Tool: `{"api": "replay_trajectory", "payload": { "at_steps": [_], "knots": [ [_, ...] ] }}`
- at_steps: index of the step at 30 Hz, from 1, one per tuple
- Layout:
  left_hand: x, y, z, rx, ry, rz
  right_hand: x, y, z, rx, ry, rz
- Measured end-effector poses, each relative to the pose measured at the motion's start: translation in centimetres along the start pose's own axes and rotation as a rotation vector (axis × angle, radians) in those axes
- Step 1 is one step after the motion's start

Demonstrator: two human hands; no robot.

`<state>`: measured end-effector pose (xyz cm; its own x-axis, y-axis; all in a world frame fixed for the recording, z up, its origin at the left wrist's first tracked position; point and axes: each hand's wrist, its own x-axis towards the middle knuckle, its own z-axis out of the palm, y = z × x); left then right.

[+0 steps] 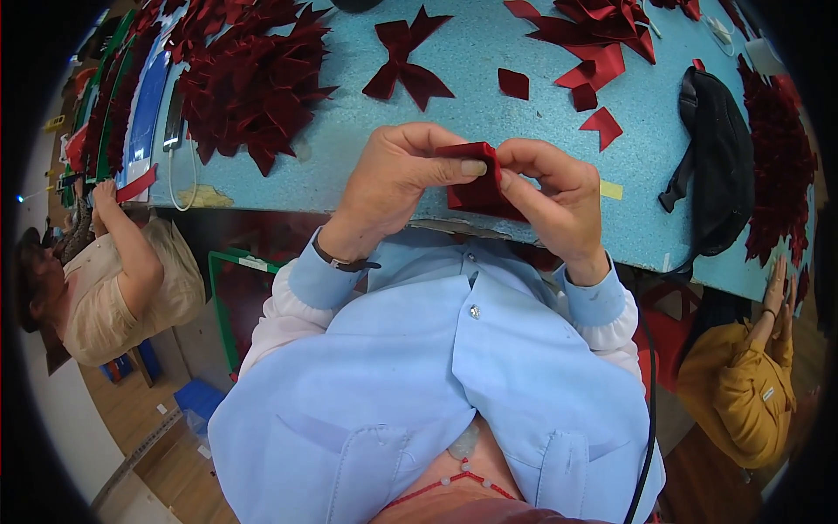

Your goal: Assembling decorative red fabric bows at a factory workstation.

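Between my two hands, at the near edge of the blue table (349, 122), is a folded piece of dark red velvet ribbon (480, 199). My left hand (393, 170) pinches its upper left part, thumb on top. With thumb and fingers my right hand (554, 192) grips its right edge, close to the left fingertips. Beyond my hands a finished-looking red ribbon bow (401, 59) lies flat. To its right is a small red ribbon square (514, 84), and a notched ribbon scrap (602, 128) lies nearer my right hand.
A big heap of red bows (253, 87) covers the table's left part; more ribbon pieces (602, 26) lie at the far right. A black waist bag (716, 157) rests on the right, beside another red heap (777, 166). Co-workers sit left (131, 279) and right (742, 389).
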<state>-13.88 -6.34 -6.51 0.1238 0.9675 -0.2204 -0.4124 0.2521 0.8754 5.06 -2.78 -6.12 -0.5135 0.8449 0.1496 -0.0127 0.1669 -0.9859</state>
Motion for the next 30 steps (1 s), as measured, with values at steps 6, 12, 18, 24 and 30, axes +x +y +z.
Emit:
{"api": "replay_trajectory", "payload": {
  "at_steps": [6, 12, 18, 24, 30],
  "knots": [
    [-0.1, 0.6, 1.3, -0.041, 0.127, 0.046, 0.3, 0.6, -0.1, 0.123, -0.038, 0.104],
    [-1.1, 1.6, 0.1, 0.178, -0.021, -0.088, -0.2, 0.5, 0.6, 0.088, -0.058, 0.134],
    [-1.2, 3.4, -1.1, 0.650, -0.209, -0.109, 0.1, -0.1, 1.5, -0.070, -0.157, 0.099],
    [-2.6, 2.9, -4.4, 0.344, -0.152, -0.133, 0.5, 1.2, 2.2, 0.070, -0.162, 0.083],
    [-3.2, 2.3, -9.2, 0.195, -0.169, -0.113, 1.3, 1.9, 2.0, -0.033, -0.253, 0.155]
  ]
}}
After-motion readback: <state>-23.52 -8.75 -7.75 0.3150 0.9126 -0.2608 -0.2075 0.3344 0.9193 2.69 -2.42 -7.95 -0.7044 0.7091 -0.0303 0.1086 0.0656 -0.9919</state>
